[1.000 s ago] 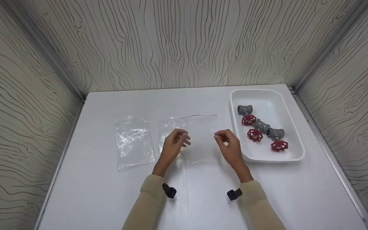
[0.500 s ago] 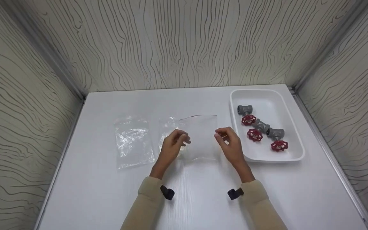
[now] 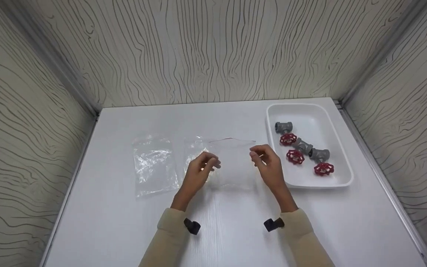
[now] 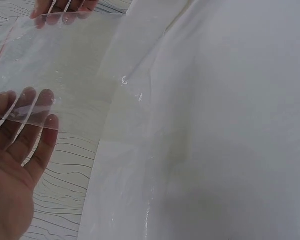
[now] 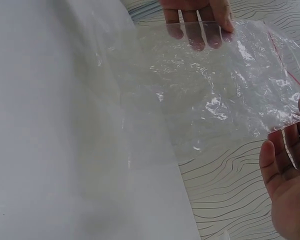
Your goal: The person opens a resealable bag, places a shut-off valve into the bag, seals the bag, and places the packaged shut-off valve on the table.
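A clear zip bag (image 3: 235, 163) with a thin red line along its far edge is held between my two hands, above the table. My left hand (image 3: 198, 172) pinches its left side edge, fingers spread behind the film in the left wrist view. Its right side edge is gripped by my right hand (image 3: 271, 170), whose fingers (image 5: 276, 160) lie under the plastic in the right wrist view. The bag looks flat, with nothing seen inside. Partly covered by my left hand and the held bag, a second clear bag (image 3: 194, 146) lies on the table.
Another clear bag (image 3: 156, 167) lies flat further left. On the right, a white tray (image 3: 315, 124) holds three grey valves (image 3: 319, 154) with red handwheels (image 3: 324, 169). The patterned back wall (image 3: 213, 52) rises behind the white table (image 3: 235, 230).
The held bag's red-lined edge has come slightly nearer to me and bows up at its middle. My right hand has shifted a little upward in the head view; both hands keep their hold.
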The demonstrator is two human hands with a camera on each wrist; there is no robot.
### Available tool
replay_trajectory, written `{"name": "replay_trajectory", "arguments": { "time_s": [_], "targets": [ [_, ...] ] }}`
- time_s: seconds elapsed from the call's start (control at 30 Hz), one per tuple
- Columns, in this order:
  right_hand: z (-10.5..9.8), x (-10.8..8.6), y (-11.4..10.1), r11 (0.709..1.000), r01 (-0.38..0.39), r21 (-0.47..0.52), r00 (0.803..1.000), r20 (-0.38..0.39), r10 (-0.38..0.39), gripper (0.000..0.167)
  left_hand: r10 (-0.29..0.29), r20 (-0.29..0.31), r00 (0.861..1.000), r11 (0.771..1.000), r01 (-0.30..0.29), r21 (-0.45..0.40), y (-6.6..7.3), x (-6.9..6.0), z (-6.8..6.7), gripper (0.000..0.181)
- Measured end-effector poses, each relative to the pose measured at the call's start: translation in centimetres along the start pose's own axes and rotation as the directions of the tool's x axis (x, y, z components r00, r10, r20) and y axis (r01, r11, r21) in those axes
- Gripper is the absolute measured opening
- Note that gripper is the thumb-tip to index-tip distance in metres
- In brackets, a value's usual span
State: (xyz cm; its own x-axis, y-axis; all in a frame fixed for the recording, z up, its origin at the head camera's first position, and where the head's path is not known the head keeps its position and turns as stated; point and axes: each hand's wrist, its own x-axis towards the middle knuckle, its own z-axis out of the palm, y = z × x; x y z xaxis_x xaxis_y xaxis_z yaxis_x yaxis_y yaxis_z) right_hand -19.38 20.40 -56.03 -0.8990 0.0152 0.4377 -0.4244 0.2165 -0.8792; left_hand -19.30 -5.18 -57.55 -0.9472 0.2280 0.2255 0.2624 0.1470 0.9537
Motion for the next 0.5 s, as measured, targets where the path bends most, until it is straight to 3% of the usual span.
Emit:
{"name": "replay_trajectory", "arguments": {
  "time_s": [0.27,0.5],
  "targets": [
    [-0.1,0.0,-1.3,1.000,-0.026,0.009,1.000,0.002,0.026,0.014,0.002,-0.008,1.000,1.000,-0.002,-0.001,0.7,-0.2,-0.2,0.023],
    [-0.1,0.0,-2.1,1.000,-0.007,0.016,1.000,-0.009,0.007,0.010,0.053,-0.020,0.998,0.999,-0.053,0.003,1.3,-0.3,-0.5,0.019]
  ]
}}
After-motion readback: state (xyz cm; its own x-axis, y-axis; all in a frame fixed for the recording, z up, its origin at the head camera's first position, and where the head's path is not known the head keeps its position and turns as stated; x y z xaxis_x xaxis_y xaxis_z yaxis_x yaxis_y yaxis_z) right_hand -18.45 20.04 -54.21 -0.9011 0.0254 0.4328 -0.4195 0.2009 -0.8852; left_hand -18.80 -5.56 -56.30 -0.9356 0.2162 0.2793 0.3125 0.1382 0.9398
